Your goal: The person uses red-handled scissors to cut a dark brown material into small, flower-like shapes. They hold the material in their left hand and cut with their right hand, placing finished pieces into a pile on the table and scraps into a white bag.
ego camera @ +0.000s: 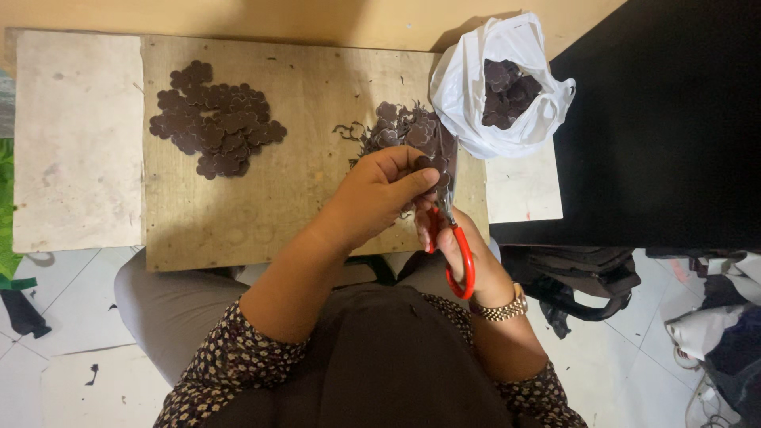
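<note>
- Our left hand (380, 194) reaches in from the lower left with its grip pinched on a small dark brown flower-shaped piece (426, 164), thumb and fingertips closed on its edge, just in front of the near pile of pieces (404, 127).
- Our right hand (445, 238) has its grip closed through the handles of the red-handled scissors (453, 238), fingers in the loops and the blades pointing up and away toward the pinched piece.
- We cannot tell whether the blades are apart or together; the left hand hides most of them.
- To cut well here, we judge it best to hold the piece close to the cutting line, turn the piece and not the scissors, and take short snips near the pivot, so the thin material does not fold.
- Fingertips should stay behind the blade path, since thumb and blades sit very close.
- The left wrist is bent slightly down, forearm slanting across the lap; the right forearm comes up from the lower right, with a gold wristwatch (501, 309) at the wrist.
- Both hands hover over the near edge of the wooden board (301, 198) lying on the tabletop (75, 143).
- A second, tidier pile of brown pieces (216, 119) lies well apart on the left of the board.
- A white plastic bag (476, 95), open and holding more of the pieces, sits just beside the near pile.
</note>
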